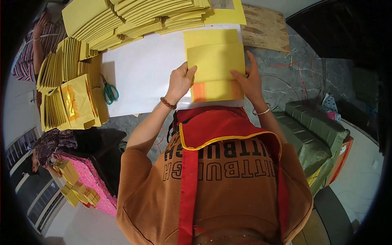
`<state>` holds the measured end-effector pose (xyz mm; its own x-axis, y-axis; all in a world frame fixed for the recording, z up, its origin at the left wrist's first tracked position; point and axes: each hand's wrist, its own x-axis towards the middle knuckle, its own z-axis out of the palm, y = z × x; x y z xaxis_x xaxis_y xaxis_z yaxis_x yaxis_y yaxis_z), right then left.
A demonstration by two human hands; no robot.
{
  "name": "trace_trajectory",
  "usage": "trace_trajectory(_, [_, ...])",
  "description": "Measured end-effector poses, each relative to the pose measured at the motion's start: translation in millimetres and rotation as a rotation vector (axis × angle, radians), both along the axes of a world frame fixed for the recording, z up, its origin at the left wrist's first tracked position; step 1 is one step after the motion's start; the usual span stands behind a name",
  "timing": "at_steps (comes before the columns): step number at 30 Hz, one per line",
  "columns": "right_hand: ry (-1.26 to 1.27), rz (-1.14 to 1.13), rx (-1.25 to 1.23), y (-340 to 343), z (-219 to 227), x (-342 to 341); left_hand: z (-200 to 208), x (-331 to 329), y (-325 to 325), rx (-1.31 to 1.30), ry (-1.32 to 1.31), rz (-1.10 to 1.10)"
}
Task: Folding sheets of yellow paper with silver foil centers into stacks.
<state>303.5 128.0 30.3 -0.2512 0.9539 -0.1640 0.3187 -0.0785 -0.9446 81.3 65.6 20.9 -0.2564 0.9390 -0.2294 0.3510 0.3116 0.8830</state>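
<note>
A yellow paper sheet [216,61] lies across the right end of the white table, over more yellow paper [210,36] that shows beyond its far edge. Below it, near the table's front edge, is a yellow piece with orange bands [212,92]. My left hand [181,83] grips the sheet's left edge, thumb on top and the other fingers curled out of sight. At the right edge my right hand [250,81] presses its thumb on the paper, with a finger stretched upward beside it; its other fingers are partly hidden.
Stacks of folded yellow paper [139,18] line the table's far side, and more bundles [67,61] stand at its left. Green-handled scissors [110,93] lie on the white table [143,77]. Green wrapped packages [306,134] sit at my right. Other people [30,61] are at the left.
</note>
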Motion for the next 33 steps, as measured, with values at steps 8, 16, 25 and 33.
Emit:
trace_trajectory(8, [0.081,-0.025,-0.010,7.0,-21.4,-6.2,10.7,-3.8,12.8,-0.213,-0.228,0.023])
trace_trajectory(16, [0.106,-0.053,-0.038,10.2,-32.2,-4.9,36.1,3.0,12.2,-0.023,0.079,0.079])
trace_trajectory(25, [-0.028,-0.032,0.055,3.4,-15.5,-9.3,7.5,26.6,-12.7,0.364,0.824,-0.690])
trace_trajectory(33, [-0.422,-0.090,0.385,-10.5,-25.0,-16.2,8.9,29.1,-12.2,0.296,0.805,-0.713])
